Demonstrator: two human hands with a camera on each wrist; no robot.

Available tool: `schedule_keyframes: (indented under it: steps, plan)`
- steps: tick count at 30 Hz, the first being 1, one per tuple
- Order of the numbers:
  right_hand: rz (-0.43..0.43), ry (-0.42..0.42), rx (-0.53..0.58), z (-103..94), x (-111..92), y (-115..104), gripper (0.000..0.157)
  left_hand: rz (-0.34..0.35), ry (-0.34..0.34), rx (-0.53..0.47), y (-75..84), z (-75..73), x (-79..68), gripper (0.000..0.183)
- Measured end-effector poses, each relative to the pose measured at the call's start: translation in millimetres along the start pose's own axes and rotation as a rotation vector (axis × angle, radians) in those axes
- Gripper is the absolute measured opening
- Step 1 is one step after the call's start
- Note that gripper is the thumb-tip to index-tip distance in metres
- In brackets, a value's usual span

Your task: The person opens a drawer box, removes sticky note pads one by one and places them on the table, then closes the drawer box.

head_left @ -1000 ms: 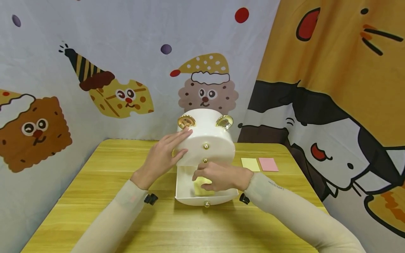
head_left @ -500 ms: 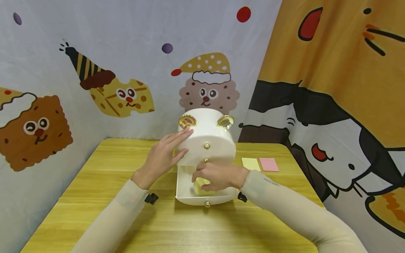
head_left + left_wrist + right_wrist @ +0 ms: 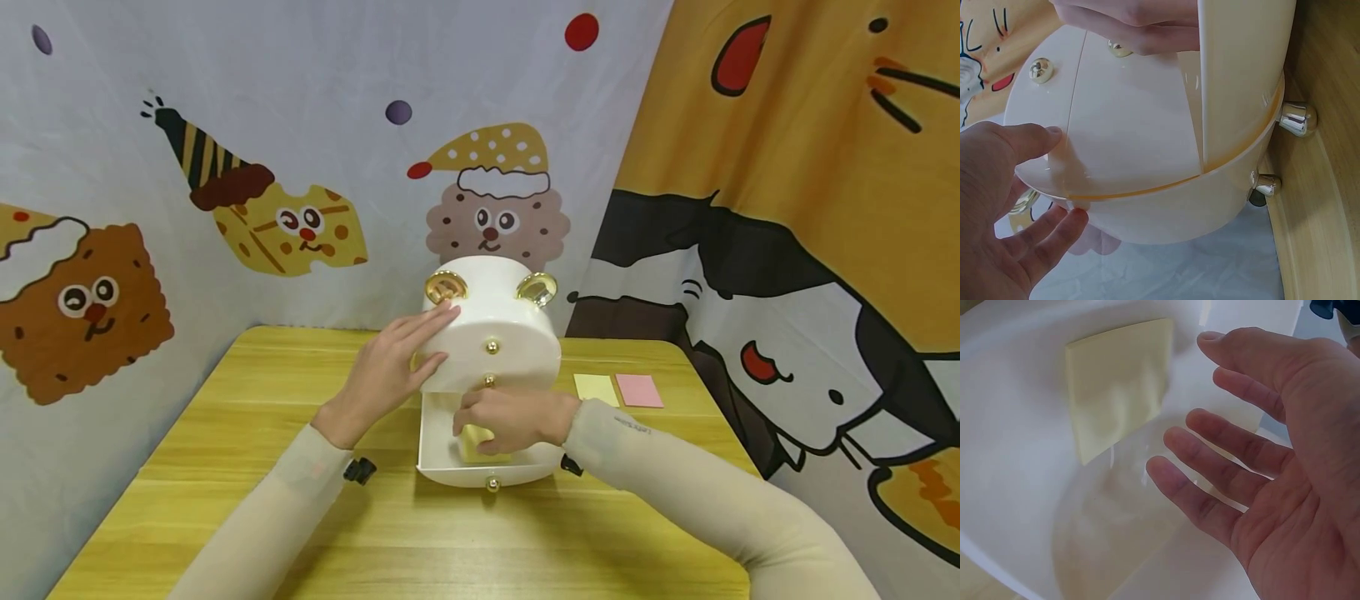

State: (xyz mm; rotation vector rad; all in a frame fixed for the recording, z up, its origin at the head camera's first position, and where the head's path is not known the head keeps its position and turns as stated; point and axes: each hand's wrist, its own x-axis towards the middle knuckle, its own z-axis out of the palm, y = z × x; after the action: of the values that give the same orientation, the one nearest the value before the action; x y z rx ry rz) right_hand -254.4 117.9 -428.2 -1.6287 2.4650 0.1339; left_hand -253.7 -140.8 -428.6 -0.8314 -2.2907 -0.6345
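Observation:
A white storage box (image 3: 521,357) with gold ears and gold knobs stands on the table, its bottom drawer (image 3: 457,477) pulled out. My left hand (image 3: 378,371) rests on the box's upper left side, thumb on the front and fingertips along the side, as the left wrist view also shows. Over the drawer hovers my right hand (image 3: 513,419), fingers loosely bent. Below it a pale yellow sticky note pad (image 3: 1119,387) lies in the drawer. In the right wrist view the fingertips (image 3: 1163,470) are apart from the pad and hold nothing.
Right of the box, a pale yellow note pad (image 3: 596,390) and a pink note pad (image 3: 638,390) lie side by side on the wooden table (image 3: 360,542). Behind the table hangs a cartoon-printed cloth (image 3: 315,67).
My right hand and forearm have shifted slightly left over the drawer. The left hand keeps its place on the box, and the yellow pad lies where it was.

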Motion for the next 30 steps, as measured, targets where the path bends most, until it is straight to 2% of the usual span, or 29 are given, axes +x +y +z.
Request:
schedule_keyframes:
  steps: [5,14,23,30]
  plan:
    - [-0.003,-0.022,-0.003,1.3,3,0,0.04,-0.002,-0.002,0.0,-0.4,0.2,-0.1,0.073]
    - [0.039,-0.082,-0.031,6.0,10,2,0.042,-0.001,-0.001,-0.002,-1.6,1.1,0.0,0.074]
    - [0.022,-0.101,-0.071,8.2,14,0,0.043,0.004,0.002,-0.004,-1.7,1.8,-0.1,0.074]
    - [0.039,-0.106,-0.106,10.6,15,1,0.044,0.006,0.003,-0.002,-2.6,2.5,-0.2,0.074]
